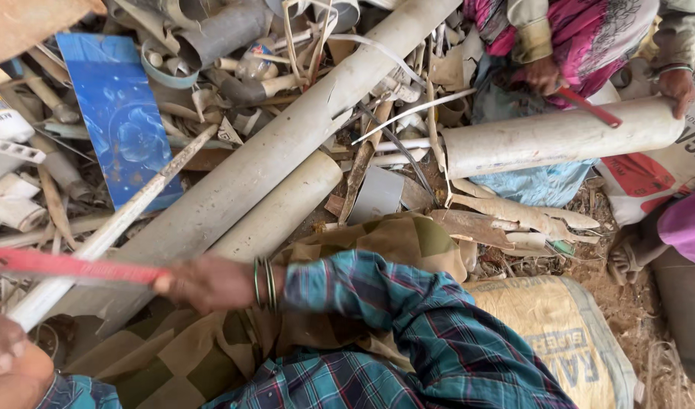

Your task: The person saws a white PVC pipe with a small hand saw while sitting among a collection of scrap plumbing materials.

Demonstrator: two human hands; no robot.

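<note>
Red saw blade (67, 266), flat, narrow and blurred, lies nearly level across the lower left of the view, its left end cut off by the frame edge. It crosses a thin white pipe (112, 231) that slants up to the right over the scrap heap. At the bottom left corner the left hand (10, 363) shows only in part, blurred and close to the lens near the low end of that pipe; whether its fingers are open or closed cannot be told. The right hand (207, 282), with green bangles at the wrist and a plaid sleeve behind it, has its fingers clamped around the blade's right end. Just beyond it a long grey pipe (287, 136) runs diagonally, cracked near its middle, with a shorter pipe (283, 208) beside it. Behind them lies a blue patterned panel (120, 113). At upper right another person's two hands rest on a thick white pipe (560, 135), one holding a second red blade (590, 107); that person is cut off by the frame.
</note>
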